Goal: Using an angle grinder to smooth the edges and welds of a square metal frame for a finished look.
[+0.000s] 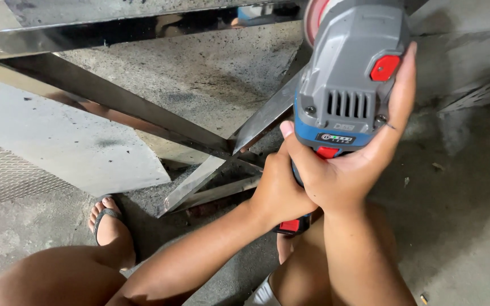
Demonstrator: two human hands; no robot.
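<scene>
A grey and blue cordless angle grinder with red buttons points away from me, its disc at the top edge of the view. My right hand wraps around the grinder's body from the right, fingers up along its side. My left hand grips the grinder's handle below, partly hidden under the right hand. The disc end sits near a shiny steel frame of crossing flat bars that meet in a joint on the concrete floor.
My left foot in a dark sandal rests on the concrete beside the frame. My knees fill the bottom edge. A perforated metal sheet lies at the left. Dusty concrete floor spreads to the right.
</scene>
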